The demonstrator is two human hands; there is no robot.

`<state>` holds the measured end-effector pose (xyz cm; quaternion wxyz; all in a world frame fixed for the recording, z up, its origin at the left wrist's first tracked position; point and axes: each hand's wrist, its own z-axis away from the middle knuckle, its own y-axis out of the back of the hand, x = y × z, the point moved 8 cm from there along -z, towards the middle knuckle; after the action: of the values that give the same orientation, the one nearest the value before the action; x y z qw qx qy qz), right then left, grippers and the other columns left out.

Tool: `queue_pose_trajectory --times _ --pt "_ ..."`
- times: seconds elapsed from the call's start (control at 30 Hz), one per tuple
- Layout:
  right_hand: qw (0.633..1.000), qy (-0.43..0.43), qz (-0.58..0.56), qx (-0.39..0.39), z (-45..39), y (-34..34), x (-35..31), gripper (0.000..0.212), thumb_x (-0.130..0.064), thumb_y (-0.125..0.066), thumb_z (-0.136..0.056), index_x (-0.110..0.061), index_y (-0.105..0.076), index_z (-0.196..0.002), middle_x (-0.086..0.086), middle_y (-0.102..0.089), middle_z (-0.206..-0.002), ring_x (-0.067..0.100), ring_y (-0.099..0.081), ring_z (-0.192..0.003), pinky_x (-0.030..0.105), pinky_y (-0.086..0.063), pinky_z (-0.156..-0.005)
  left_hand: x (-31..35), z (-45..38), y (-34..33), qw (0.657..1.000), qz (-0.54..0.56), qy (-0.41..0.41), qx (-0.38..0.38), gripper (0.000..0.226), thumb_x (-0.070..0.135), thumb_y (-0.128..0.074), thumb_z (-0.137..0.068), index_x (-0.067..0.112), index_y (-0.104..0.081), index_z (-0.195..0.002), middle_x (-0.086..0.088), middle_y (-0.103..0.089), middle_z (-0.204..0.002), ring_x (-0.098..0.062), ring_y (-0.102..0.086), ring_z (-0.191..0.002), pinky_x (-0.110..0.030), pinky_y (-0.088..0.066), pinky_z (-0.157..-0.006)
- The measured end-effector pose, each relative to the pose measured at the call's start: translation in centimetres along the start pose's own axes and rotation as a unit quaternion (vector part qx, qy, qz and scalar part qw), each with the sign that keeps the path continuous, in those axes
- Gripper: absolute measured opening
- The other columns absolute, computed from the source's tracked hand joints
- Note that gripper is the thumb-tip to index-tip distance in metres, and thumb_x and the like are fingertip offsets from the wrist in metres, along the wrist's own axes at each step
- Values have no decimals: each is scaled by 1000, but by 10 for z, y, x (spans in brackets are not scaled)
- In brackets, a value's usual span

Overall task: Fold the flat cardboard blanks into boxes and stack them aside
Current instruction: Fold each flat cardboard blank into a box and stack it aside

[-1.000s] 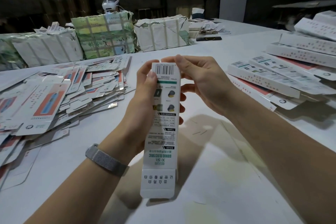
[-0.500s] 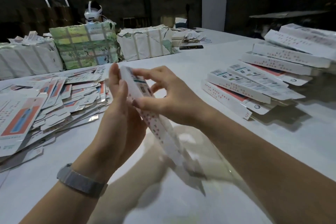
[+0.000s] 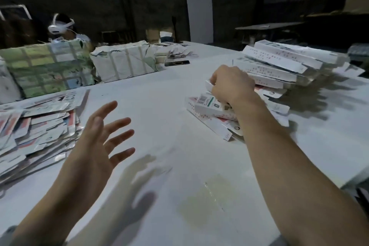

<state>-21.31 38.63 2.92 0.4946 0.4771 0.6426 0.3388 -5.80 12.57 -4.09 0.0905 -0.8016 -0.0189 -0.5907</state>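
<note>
At frame left, a pile of flat cardboard blanks [image 3: 38,126] lies on the counter [image 3: 159,106]. Lower left of centre, the left hand [image 3: 95,142] hovers with fingers spread, holding nothing. Right of centre, the right hand [image 3: 231,86] grips a folded box [image 3: 207,104] on the stack of boxes [image 3: 279,66].

wrapped bundles [image 3: 123,62] (taped), phone [image 3: 177,63], headset [image 3: 60,27]

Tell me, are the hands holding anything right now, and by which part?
The left hand holds nothing, fingers spread. The right hand grips a folded box near its barcode end, over the stack of boxes.
</note>
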Motion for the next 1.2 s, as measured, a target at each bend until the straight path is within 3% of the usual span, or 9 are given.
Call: queue_pose_trajectory --times 0.2,0.37,0.43,0.5,0.57,0.63,0.8,0.93,1.2 --pt "968 149 -100 175 20 33 -42 44 -2 -60 -85 -28 -70 -119 3 -69 -120 27 -57 -115 41 -42 -98 0 -4 14 997 -9 42 60 34 43 -42 -99 32 -68 -117 -6 -72 -115 -25 -66 -114 -52 -50 -94" --pt "913 248 -324 9 59 -10 -95 21 -13 -65 -87 -24 -77 -99 -10 -75 -96 10 -66 -97 27 -50 -90 2 -9 32 974 -200 11 108 16 27 -65 -88 34 -68 -102 -4 -70 -106 -24 -63 -110 -43 -49 -91" --pt "874 279 -392 -61 80 -27 -116 16 -12 -68 -86 -22 -78 -94 -11 -75 -88 5 -67 -87 14 -48 -78 4 -13 52 907 -397 -20 136 27 20 -65 -88 31 -63 -113 -7 -68 -113 -27 -59 -113 -42 -45 -95" --pt "846 317 -413 -115 102 -41 -135 15 -13 -69 -87 -25 -77 -92 -11 -75 -86 2 -67 -83 8 -45 -72 6 -15 79 787 -593 -7 169 48 19 -62 -89 26 -52 -135 -15 -60 -131 -36 -46 -128 -47 -35 -108" --pt "832 349 -402 -155 119 -55 -148 15 -14 -69 -88 -26 -77 -93 -12 -74 -85 2 -65 -84 8 -43 -71 2 -9 121 698 -679 108 202 67 30 -61 -89 29 -33 -150 -18 -39 -153 -41 -20 -147 -54 -16 -120" --pt "825 374 -382 -184 132 -66 -155 16 -13 -68 -88 -23 -77 -95 -14 -72 -85 2 -65 -84 8 -41 -71 -3 4 154 665 -682 210 220 75 39 -57 -92 31 -18 -155 -20 -19 -162 -45 1 -151 -61 -4 -121" --pt "824 401 -351 -191 141 -76 -158 16 -12 -67 -89 -22 -77 -96 -11 -73 -87 4 -64 -84 10 -42 -73 11 19 178 628 -679 272 264 71 27 -52 -92 37 -18 -154 -17 -6 -166 -48 9 -150 -67 0 -117" --pt "819 407 -359 -185 143 -75 -159 16 -11 -68 -89 -23 -77 -94 -10 -73 -85 4 -63 -81 11 -44 -72 18 27 183 618 -675 302 267 80 9 -54 -87 37 -20 -153 -12 -20 -164 -51 -12 -147 -64 -15 -115" --pt "812 378 -400 -192 139 -75 -158 18 -9 -68 -89 -24 -78 -93 -12 -69 -75 2 -61 -69 10 -43 -68 35 12 152 646 -710 132 249 69 -2 -51 -83 27 -41 -145 -12 -58 -120 -39 -53 -112 -45 -45 -79"
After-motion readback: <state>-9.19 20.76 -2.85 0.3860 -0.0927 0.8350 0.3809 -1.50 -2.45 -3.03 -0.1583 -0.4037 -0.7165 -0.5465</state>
